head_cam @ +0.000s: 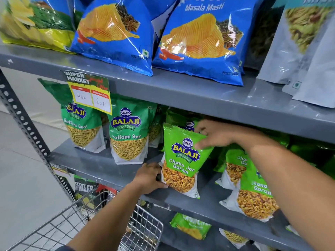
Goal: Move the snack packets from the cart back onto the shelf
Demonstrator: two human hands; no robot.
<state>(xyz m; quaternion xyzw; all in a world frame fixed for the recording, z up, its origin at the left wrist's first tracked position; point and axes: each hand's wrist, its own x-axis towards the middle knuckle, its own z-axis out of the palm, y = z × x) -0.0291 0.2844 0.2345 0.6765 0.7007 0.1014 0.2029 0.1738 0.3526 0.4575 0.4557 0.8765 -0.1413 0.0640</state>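
A light green Chana Jor Garam packet (183,160) stands upright on the middle grey shelf (101,163). My right hand (212,135) grips its top right corner, thumb in front. My left hand (147,178) holds its lower left edge at the shelf's front lip. Another green packet (179,117) stands right behind it. Two more Chana Jor Garam packets (253,187) lean on the shelf to the right, partly hidden by my right forearm. The wire cart (112,223) is at the bottom left, below my left arm; its inside is mostly out of view.
Ratlami Sev packets (128,134) stand to the left on the same shelf. Blue Masala Masti chip bags (199,42) fill the upper shelf (181,91), which carries a price tag (90,91). More packets (190,226) lie on the lower shelf. A perforated upright (27,127) borders the rack.
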